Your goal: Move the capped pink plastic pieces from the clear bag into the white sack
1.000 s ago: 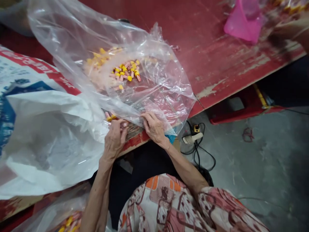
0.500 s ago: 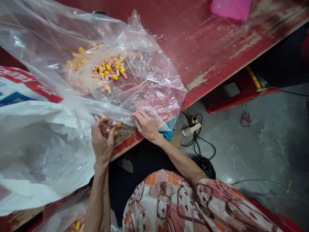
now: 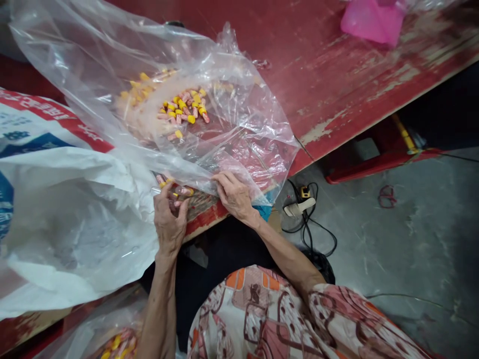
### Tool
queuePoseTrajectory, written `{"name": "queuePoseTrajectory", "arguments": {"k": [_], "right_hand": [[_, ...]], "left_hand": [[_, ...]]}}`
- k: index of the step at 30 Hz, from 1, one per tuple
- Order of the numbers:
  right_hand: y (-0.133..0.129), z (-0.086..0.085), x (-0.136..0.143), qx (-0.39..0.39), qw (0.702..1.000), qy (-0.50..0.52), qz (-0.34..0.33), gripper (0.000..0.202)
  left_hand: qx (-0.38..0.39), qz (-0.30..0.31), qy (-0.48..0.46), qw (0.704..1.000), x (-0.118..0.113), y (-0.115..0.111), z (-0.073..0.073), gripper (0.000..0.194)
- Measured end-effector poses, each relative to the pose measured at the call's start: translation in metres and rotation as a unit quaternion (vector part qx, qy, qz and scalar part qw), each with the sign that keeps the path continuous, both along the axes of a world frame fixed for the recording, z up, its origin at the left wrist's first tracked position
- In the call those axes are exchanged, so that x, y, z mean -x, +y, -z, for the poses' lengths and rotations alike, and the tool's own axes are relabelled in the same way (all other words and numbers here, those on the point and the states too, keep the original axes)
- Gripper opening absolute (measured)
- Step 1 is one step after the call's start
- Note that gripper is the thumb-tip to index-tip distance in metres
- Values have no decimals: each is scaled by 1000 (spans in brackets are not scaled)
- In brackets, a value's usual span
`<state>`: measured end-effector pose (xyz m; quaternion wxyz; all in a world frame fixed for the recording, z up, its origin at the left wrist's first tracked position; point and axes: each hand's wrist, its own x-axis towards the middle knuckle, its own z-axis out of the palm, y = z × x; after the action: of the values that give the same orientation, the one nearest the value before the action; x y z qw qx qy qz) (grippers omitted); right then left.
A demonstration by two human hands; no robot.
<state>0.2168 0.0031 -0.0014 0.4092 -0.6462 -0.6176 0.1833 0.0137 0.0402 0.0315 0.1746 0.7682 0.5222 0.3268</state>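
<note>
At the table edge my left hand [image 3: 170,219] curves, thumb and fingers apart, around a few small pink pieces with yellow caps [image 3: 183,191]. Its fingertips are close to them, and part of the group is hidden. Beside it, my right hand [image 3: 235,197] is closed on the near edge of a clear plastic bag [image 3: 258,149]. Inside this bag lies a pile of similar yellow-capped pink pieces [image 3: 183,107], partly blurred by the plastic. A large white sack [image 3: 78,214] sits just left of my left hand, its mouth open.
The worn red table [image 3: 329,85] bears a pink plastic item [image 3: 374,22] at its far side. On the floor to the right are a sandal [image 3: 299,206], black cables [image 3: 322,224] and a red stool [image 3: 359,167]. Another bag with yellow-capped pieces [image 3: 119,344] is at bottom left.
The whole view has shifted, so things appear further right. My left hand has stayed around the loose pieces, and my right hand has kept hold of the bag's edge.
</note>
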Motion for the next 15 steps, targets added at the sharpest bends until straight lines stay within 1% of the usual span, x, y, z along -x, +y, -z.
{"name": "queuePoseTrajectory", "arguments": {"k": [5, 10, 15], "right_hand": [[0, 0, -1, -1, 1000, -3, -4, 32], [0, -1, 0, 1, 1000, -5, 0, 32], [0, -2, -1, 6, 1000, -5, -6, 32]], "left_hand": [[19, -11, -11, 1000, 6, -5, 1, 64], [-8, -29, -15, 999, 5, -14, -2, 54], [-18, -32, -7, 999, 8, -18, -2, 57]]}}
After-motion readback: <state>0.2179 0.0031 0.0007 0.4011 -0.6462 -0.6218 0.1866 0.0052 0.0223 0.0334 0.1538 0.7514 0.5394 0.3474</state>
